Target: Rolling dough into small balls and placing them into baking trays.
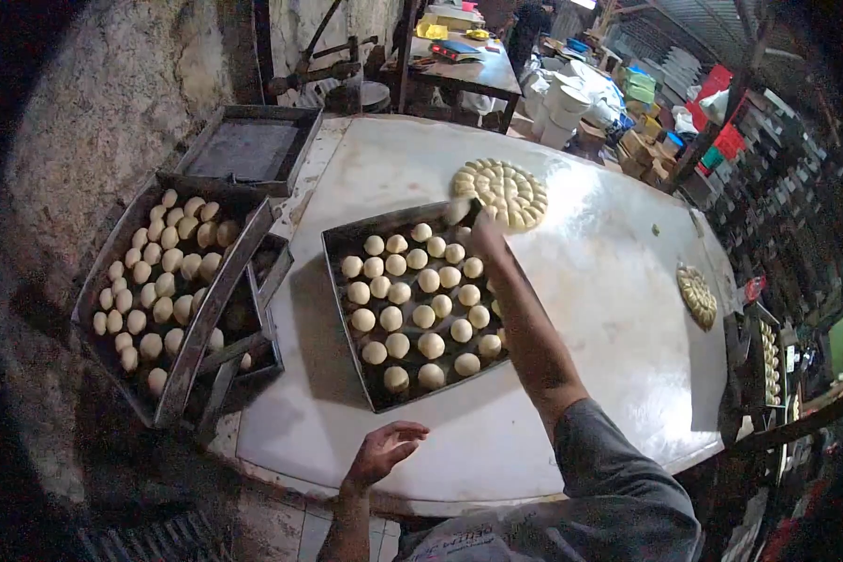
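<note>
- Far left, off the bench edge: stacked dark metal trays. Top tilted tray [217, 298] is full of pale dough balls [155, 281] in rows; more trays sit underneath w/ a few balls showing.
- Behind those, far-left: an empty flat tray [253, 150], nothing on it that I can make out.
- White bench [590, 309] is round-edged and takes up the mid of the view.
- Left hand [384, 451]: near edge of bench, palm side up-ish, fingers loosely curled and spread, half open. Holds nothing; fingertips just over or on the bench surface, can't tell which. Well apart from the baking tray.
- Baking tray [351, 309]: dark, rectangular, centre of bench, set at an angle. Rows of round dough balls [428, 314] cover most of it; near-left strip is bare.
- Right hand [482, 229]: arm stretched across the tray to its far corner, grey sleeve at the elbow. Hand is at the far-right corner of the tray, near the dough ring. Pale motion-blurred bit [457, 210] at the fingertips, looks like a dough piece, but blur means can't tell how far open the hand is or if it truly grips it.
- Dough ring [502, 192]: flat round disc cut into many small pieces, on the bench just past the tray's far corner.
- Far right of bench: a second cut dough disc [698, 295], well apart from both hands.
- Right rim: another tray w/ dough balls [770, 361], partly seen.
</note>
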Demonstrator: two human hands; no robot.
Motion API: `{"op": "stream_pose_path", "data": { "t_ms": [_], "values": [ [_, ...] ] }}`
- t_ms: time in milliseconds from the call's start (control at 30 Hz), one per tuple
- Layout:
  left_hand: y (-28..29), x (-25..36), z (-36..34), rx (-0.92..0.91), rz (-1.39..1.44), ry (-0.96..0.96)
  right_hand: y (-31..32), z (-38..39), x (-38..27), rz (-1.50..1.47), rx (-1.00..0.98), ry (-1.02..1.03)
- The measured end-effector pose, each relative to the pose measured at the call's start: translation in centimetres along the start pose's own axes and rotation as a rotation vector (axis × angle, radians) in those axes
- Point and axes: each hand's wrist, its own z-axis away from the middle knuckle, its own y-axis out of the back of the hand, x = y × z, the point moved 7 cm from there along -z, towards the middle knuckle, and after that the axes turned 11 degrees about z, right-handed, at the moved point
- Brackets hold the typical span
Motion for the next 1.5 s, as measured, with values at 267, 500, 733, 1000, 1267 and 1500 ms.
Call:
{"op": "stream_pose_path", "data": {
  "t_ms": [267,500,733,1000,1267,1500],
  "values": [
    [1.1,-4.6,3.1,0.351,-0.062,-0.077,-4.6,29.6,-0.3,-0.106,-0.126,0.382],
    [-6.2,-2.9,1.9,0.482,-0.206,-0.194,2.3,35.0,1.6,-0.390,0.203,0.417],
    [-0.2,1.1,12.8,0.896,-0.185,-0.430,3.6,45.4,2.9,-0.369,-0.066,0.401],
    [15.3,7.2,27.1,1.302,0.108,-0.953,7.7,43.7,-6.1,-0.744,-0.279,0.145],
    [32.8,-1.3,31.6,1.333,0.113,-0.568,15.1,29.1,-40.3,-0.880,0.453,0.433],
    [32.3,9.5,31.7,1.259,-0.035,-0.696,12.3,27.9,-43.4,-0.191,0.645,-0.220]
  ]
}}
